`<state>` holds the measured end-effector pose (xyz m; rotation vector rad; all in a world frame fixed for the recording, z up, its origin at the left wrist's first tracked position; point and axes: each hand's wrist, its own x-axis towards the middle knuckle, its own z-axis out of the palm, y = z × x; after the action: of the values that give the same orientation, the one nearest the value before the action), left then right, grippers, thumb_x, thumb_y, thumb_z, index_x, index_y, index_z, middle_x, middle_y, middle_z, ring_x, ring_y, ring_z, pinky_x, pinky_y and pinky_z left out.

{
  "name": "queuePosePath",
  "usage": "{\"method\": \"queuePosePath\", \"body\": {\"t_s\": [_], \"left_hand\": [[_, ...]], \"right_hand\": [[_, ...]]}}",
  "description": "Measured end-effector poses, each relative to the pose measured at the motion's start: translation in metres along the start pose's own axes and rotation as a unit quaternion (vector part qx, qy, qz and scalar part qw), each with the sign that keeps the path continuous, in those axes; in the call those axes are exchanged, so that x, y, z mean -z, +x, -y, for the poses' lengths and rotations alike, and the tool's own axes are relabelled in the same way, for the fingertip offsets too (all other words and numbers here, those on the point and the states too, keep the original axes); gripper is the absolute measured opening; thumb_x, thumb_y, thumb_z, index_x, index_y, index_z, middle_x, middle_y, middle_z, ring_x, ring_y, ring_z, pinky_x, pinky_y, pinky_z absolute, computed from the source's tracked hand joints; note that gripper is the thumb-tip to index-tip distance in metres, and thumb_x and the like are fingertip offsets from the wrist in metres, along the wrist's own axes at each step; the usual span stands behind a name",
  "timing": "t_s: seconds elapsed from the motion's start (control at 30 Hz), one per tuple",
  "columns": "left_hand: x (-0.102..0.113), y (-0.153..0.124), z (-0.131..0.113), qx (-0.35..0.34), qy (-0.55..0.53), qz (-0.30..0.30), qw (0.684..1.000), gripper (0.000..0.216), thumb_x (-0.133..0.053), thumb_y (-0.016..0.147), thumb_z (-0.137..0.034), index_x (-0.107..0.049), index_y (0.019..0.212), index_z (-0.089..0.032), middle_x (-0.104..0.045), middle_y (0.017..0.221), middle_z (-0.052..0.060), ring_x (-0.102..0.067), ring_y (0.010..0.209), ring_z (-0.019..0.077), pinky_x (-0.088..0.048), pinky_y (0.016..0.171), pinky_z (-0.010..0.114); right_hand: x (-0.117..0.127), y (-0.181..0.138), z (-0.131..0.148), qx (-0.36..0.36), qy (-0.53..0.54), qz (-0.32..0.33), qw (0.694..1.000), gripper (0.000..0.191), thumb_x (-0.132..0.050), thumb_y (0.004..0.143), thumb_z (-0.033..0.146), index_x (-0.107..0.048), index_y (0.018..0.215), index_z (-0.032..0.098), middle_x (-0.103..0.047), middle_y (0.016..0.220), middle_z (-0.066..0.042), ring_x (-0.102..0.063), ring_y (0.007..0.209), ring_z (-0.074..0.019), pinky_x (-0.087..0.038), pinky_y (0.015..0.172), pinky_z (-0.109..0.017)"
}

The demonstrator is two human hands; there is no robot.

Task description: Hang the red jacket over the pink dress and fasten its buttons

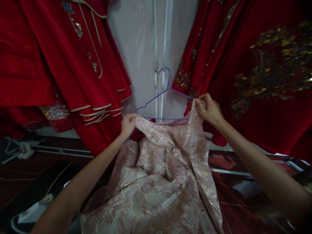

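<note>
A pale pink brocade dress (pixel 151 191) with a shiny floral pattern spreads across the lower middle of the view. My left hand (pixel 128 125) is closed on its left shoulder, close to the left end of a purple wire hanger (pixel 157 96). On the other side, my right hand (pixel 210 109) pinches the right shoulder strap at the hanger's right end. The hanger's hook points up, and its lower bar runs behind the neckline. My fingertips partly cover both hanger ends.
Red embroidered garments (pixel 97 65) hang on the left, and more red garments with gold embroidery (pixel 270 65) hang on the right. Between them is a pale wall (pixel 136 39) with vertical metal rails (pixel 165 35). A white object (pixel 34 213) lies at the lower left on the dark floor.
</note>
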<state>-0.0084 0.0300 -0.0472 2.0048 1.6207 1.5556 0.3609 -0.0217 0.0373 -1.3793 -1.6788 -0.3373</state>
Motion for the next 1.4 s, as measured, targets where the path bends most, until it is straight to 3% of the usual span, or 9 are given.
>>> {"method": "queuePosePath", "body": {"t_s": [0.17, 0.5, 0.67, 0.77, 0.93, 1.0, 1.17, 1.23, 1.4], "left_hand": [[-0.006, -0.008, 0.032, 0.088, -0.13, 0.005, 0.988, 0.042, -0.045, 0.082, -0.049, -0.066, 0.088, -0.013, -0.067, 0.089, 0.006, -0.059, 0.084, 0.0182, -0.046, 0.075, 0.028], [-0.013, -0.002, 0.033, 0.13, -0.235, -0.029, 0.963, 0.044, -0.055, 0.074, -0.053, -0.067, 0.086, -0.013, -0.068, 0.087, 0.007, -0.06, 0.08, 0.0174, -0.046, 0.075, 0.028], [-0.012, 0.008, 0.041, 0.107, -0.243, -0.039, 0.963, 0.042, -0.058, 0.073, -0.052, -0.068, 0.085, -0.014, -0.068, 0.09, 0.007, -0.061, 0.083, 0.0184, -0.045, 0.08, 0.029], [-0.013, 0.024, 0.025, 0.057, -0.217, -0.016, 0.974, 0.041, -0.055, 0.075, -0.052, -0.069, 0.087, -0.014, -0.069, 0.091, 0.007, -0.06, 0.087, 0.0191, -0.045, 0.082, 0.03], [-0.01, 0.054, -0.028, -0.106, -0.139, 0.12, 0.977, 0.042, -0.048, 0.08, -0.052, -0.071, 0.086, -0.016, -0.069, 0.09, 0.005, -0.06, 0.088, 0.0185, -0.044, 0.085, 0.028], [-0.005, 0.06, -0.035, -0.126, -0.119, 0.165, 0.971, 0.04, -0.052, 0.078, -0.052, -0.071, 0.084, -0.017, -0.07, 0.088, 0.005, -0.06, 0.087, 0.0189, -0.044, 0.085, 0.028], [-0.001, 0.053, 0.004, 0.03, -0.184, 0.158, 0.97, 0.047, -0.039, 0.085, -0.05, -0.066, 0.096, -0.014, -0.069, 0.09, 0.009, -0.061, 0.086, 0.0209, -0.048, 0.079, 0.034], [-0.009, 0.042, 0.024, 0.064, -0.148, 0.138, 0.977, 0.037, -0.044, 0.083, -0.041, -0.064, 0.099, -0.015, -0.067, 0.095, 0.011, -0.06, 0.092, 0.0232, -0.047, 0.083, 0.039], [-0.045, 0.013, 0.045, -0.035, 0.087, 0.097, 0.991, 0.035, -0.065, 0.063, -0.021, -0.064, 0.098, -0.019, -0.048, 0.127, 0.012, -0.028, 0.129, 0.0373, -0.025, 0.105, 0.052]], "right_hand": [[-0.001, 0.001, 0.0, 0.0, -0.008, -0.01, 1.0, 0.035, -0.043, 0.086, 0.05, -0.054, 0.104, 0.023, -0.065, 0.089, -0.008, -0.06, 0.082, -0.0241, -0.042, 0.072, -0.032], [0.002, 0.002, -0.004, 0.031, -0.013, -0.012, 0.999, 0.039, -0.042, 0.085, 0.051, -0.055, 0.106, 0.021, -0.064, 0.085, -0.008, -0.059, 0.074, -0.0226, -0.041, 0.065, -0.032], [0.005, 0.005, -0.004, 0.04, -0.002, 0.0, 0.999, 0.038, -0.041, 0.085, 0.054, -0.056, 0.101, 0.022, -0.063, 0.08, -0.007, -0.058, 0.07, -0.0217, -0.04, 0.062, -0.031], [0.006, 0.006, -0.005, 0.031, 0.005, 0.013, 0.999, 0.04, -0.043, 0.084, 0.056, -0.056, 0.099, 0.022, -0.062, 0.077, -0.006, -0.056, 0.066, -0.0202, -0.04, 0.06, -0.03], [0.004, 0.006, -0.006, 0.007, 0.02, 0.023, 1.0, 0.041, -0.043, 0.083, 0.057, -0.056, 0.1, 0.022, -0.06, 0.075, -0.004, -0.054, 0.063, -0.0182, -0.039, 0.058, -0.029], [0.004, 0.006, -0.006, -0.004, 0.024, 0.018, 1.0, 0.041, -0.044, 0.083, 0.057, -0.056, 0.099, 0.022, -0.06, 0.076, -0.005, -0.054, 0.065, -0.0183, -0.039, 0.059, -0.029], [0.005, 0.005, -0.005, -0.015, 0.042, 0.032, 0.998, 0.04, -0.046, 0.082, 0.056, -0.056, 0.098, 0.022, -0.058, 0.072, -0.004, -0.051, 0.061, -0.0171, -0.038, 0.058, -0.029], [0.006, 0.005, -0.006, -0.017, 0.043, 0.033, 0.998, 0.04, -0.046, 0.081, 0.056, -0.056, 0.097, 0.021, -0.058, 0.072, -0.003, -0.051, 0.061, -0.0168, -0.038, 0.058, -0.029], [0.006, 0.008, -0.007, -0.013, 0.049, 0.037, 0.998, 0.039, -0.046, 0.082, 0.056, -0.056, 0.096, 0.022, -0.059, 0.076, -0.003, -0.053, 0.064, -0.0168, -0.038, 0.059, -0.028]]}}
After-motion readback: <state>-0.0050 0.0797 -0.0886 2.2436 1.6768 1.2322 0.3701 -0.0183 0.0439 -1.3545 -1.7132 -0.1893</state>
